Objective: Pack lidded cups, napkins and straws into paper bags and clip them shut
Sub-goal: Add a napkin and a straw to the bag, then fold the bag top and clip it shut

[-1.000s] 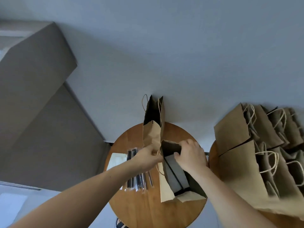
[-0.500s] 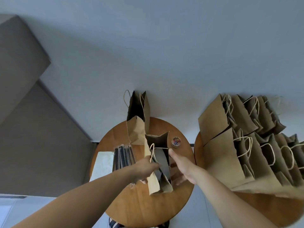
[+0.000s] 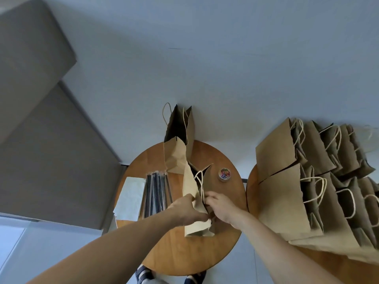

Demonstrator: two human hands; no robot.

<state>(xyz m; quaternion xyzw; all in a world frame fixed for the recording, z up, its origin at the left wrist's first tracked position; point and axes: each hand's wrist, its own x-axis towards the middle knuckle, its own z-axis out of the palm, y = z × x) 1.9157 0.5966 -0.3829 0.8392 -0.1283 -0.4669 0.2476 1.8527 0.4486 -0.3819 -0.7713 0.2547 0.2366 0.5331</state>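
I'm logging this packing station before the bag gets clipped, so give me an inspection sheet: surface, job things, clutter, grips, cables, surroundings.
Surface: round wooden table; second table at its right.
Job's things: front paper bag; open bag behind it; wrapped straws and napkins at left; tub of coloured clips at right; stacked paper bags on the second table.
Clutter: nothing seen.
Grips: left hand grips the front paper bag's left side; right hand holds its right side.
Cables: nothing seen.
Surroundings: plain wall; shoes below the table.
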